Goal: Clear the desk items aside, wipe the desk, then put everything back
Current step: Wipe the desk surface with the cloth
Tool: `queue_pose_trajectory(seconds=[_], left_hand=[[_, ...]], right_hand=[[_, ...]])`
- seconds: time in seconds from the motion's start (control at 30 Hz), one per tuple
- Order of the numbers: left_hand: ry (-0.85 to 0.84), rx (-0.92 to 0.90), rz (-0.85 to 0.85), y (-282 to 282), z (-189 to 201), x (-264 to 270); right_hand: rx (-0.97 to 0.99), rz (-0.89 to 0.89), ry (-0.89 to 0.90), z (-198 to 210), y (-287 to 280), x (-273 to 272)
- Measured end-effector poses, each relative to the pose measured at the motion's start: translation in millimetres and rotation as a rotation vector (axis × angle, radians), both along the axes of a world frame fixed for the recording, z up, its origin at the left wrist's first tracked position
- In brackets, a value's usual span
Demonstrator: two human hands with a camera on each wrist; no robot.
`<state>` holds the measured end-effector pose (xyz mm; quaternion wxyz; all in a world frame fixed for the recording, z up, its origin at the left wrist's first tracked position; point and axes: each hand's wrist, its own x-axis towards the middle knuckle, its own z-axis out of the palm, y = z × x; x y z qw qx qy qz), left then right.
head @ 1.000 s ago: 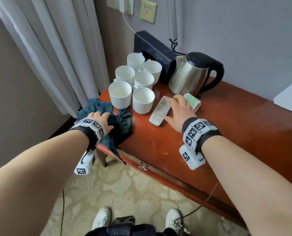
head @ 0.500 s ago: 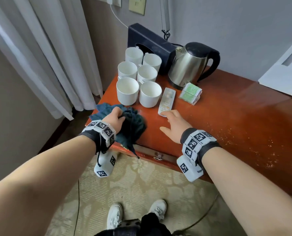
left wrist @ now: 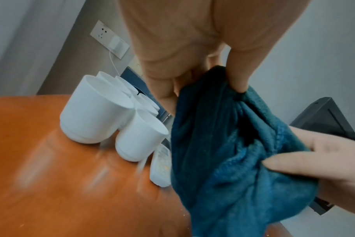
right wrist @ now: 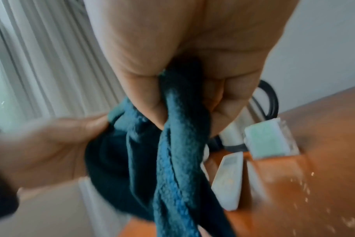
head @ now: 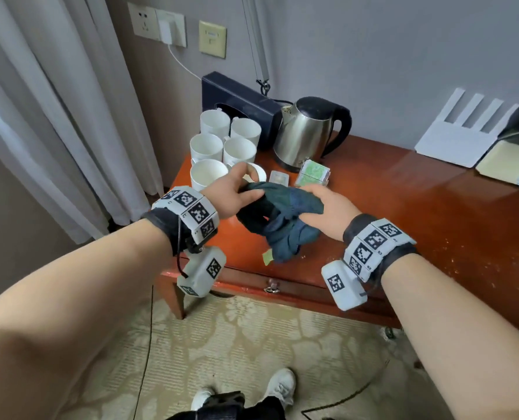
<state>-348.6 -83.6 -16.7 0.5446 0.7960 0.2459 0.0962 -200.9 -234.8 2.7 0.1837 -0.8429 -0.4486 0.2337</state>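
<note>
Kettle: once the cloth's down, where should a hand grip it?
Grip the kettle by its black loop handle, coming in from the right. The handle juts out on that side, clear of the white cups crowding its left; the steel body offers no hold.

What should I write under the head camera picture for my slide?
Both hands, left hand and right hand, hold a blue cloth above the desk.
</note>
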Motion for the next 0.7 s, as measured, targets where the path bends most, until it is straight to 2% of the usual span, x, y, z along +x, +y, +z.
queue_pose_trajectory(seconds=[0.17, 0.27, 0.37, 0.43, 0.53, 0.7], left_hand=[[-0.02, -0.048, -0.119, -13, 1, 14], [-0.052, -0.07, -0.072, -21, -5, 25], [0.016, 0.038, 0.027, -21, -18, 27], [0.131, 0.122, 0.057, -18, -36, 22], [0.418, 0.309, 0.075, -16, -68, 10], [0.696, 0.535, -0.093, -13, -120, 6]], right_hand=[[0.145, -0.163, -0.007, 25, -28, 22], [0.219, -0.256, -0.036, 26, -34, 25], [0.179, -0.299, -0.114, 15, -33, 17], [0.076, -0.174, -0.111, -4, -29, 4], [-0.204, 0.086, -0.106, -48, -24, -16], [-0.412, 0.209, -0.187, -114, -9, -28]])
